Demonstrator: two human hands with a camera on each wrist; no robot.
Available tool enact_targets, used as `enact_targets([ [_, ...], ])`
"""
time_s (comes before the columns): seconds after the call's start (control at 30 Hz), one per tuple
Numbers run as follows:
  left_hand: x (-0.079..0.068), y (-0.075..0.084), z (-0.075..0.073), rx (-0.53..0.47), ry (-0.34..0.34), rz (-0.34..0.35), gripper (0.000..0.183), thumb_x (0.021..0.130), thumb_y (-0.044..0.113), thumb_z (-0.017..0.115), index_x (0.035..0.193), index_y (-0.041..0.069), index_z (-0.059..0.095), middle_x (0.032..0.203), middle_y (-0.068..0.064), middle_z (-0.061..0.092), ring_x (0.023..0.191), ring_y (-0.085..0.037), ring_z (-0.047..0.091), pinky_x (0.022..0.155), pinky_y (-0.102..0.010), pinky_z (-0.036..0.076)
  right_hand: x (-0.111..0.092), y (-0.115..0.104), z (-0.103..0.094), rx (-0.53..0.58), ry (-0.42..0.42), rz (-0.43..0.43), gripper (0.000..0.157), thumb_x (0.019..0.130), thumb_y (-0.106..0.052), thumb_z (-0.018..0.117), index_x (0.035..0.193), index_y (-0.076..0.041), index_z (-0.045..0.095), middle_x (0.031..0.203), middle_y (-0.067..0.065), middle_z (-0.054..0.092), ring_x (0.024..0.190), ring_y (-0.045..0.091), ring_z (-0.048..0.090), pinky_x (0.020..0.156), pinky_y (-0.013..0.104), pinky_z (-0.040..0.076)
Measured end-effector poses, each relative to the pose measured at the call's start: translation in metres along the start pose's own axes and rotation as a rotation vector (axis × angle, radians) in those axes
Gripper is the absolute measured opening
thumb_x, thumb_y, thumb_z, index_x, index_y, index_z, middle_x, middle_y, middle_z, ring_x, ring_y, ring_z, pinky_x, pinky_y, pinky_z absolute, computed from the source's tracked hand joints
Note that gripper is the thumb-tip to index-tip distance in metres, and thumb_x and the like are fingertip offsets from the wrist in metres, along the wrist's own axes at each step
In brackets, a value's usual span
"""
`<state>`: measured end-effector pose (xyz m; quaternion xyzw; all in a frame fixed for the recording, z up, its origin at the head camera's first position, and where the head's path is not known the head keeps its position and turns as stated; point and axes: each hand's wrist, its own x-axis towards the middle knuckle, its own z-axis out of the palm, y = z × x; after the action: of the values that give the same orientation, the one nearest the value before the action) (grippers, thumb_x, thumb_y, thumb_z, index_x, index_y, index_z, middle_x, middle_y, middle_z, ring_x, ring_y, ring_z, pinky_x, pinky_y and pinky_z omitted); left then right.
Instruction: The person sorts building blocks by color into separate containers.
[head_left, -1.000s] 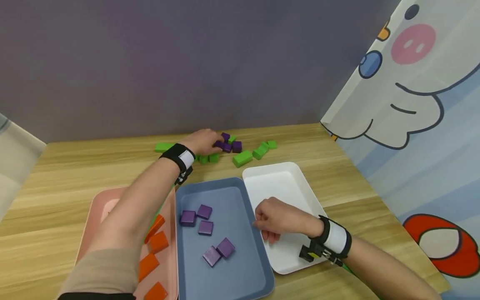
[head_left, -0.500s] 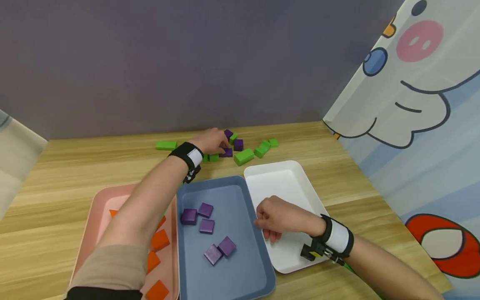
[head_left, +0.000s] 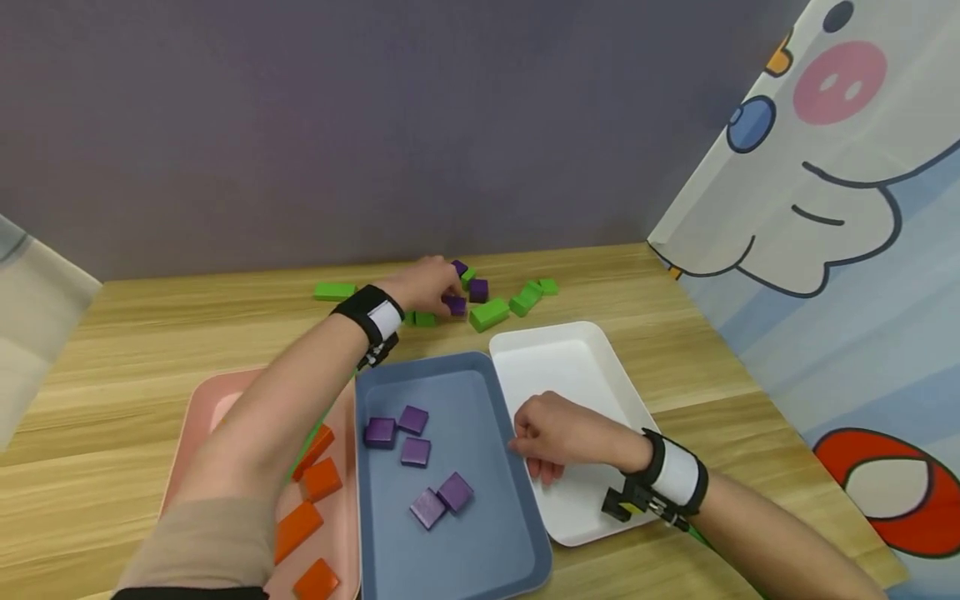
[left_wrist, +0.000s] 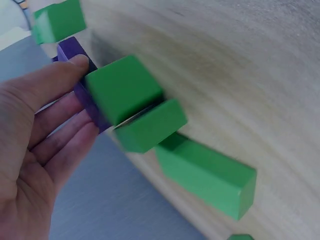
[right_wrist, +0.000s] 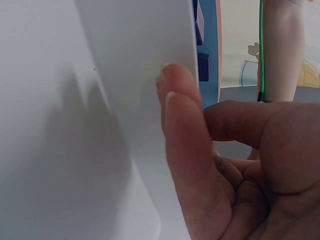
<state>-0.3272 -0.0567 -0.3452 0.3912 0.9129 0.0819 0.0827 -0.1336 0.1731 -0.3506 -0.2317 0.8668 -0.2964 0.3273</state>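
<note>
My left hand (head_left: 422,286) reaches to the back of the table, over a cluster of small blocks. In the left wrist view its thumb and fingers pinch a purple block (left_wrist: 91,106). Green blocks (left_wrist: 125,87) sit right beside that block, one of them close to the thumb tip. A further purple block (head_left: 478,290) stands just right of the fingertips in the head view. My right hand (head_left: 555,433) hangs over the white tray (head_left: 555,358), its fingers loosely curled around nothing.
Left of the white tray lie a blue tray (head_left: 397,558) with several purple blocks (head_left: 415,452) and a pink tray (head_left: 342,533) with orange blocks (head_left: 321,479). More green blocks (head_left: 489,314) are scattered along the back, near a grey wall (head_left: 375,125). A cartoon-printed curtain (head_left: 862,292) borders the right.
Over the last second my left hand has shifted slightly right among the purple blocks and its fingers have closed on one. The right hand stays in place over the white tray.
</note>
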Motion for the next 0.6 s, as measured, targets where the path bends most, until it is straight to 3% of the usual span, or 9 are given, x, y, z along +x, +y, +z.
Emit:
enact_targets([
  [0.17,-0.013,0.007,-0.011,-0.02,0.055,0.036,0.032,0.08,0.023,0.073,0.111,0.014,0.07,0.103,-0.002,0.069,0.094,-0.017,0.063,0.084,-0.032,0.05,0.001,0.0,0.001,-0.006,0.001,-0.005,0.024,0.092,-0.013,0.056,0.069,-0.005,0.059,0.057,0.003,0.064,0.045,0.017,0.063,0.045,0.031,0.051],
  [0.43,-0.043,0.03,-0.025,-0.069,0.076,0.134,0.029,0.08,0.027,0.072,0.106,0.016,0.071,0.095,0.0,0.071,0.083,-0.011,0.065,0.077,-0.029,0.051,0.001,0.001,0.001,-0.015,0.004,0.001,0.024,0.092,-0.014,0.057,0.069,-0.006,0.058,0.056,0.002,0.064,0.045,0.017,0.062,0.044,0.031,0.05],
  [0.6,-0.068,0.05,-0.025,-0.044,0.039,0.195,0.024,0.079,0.024,0.072,0.102,0.017,0.071,0.088,0.004,0.068,0.078,-0.009,0.062,0.071,-0.026,0.051,0.002,-0.001,0.001,-0.016,0.005,0.011,0.024,0.092,-0.014,0.056,0.069,-0.006,0.059,0.056,0.002,0.064,0.045,0.017,0.063,0.044,0.031,0.051],
])
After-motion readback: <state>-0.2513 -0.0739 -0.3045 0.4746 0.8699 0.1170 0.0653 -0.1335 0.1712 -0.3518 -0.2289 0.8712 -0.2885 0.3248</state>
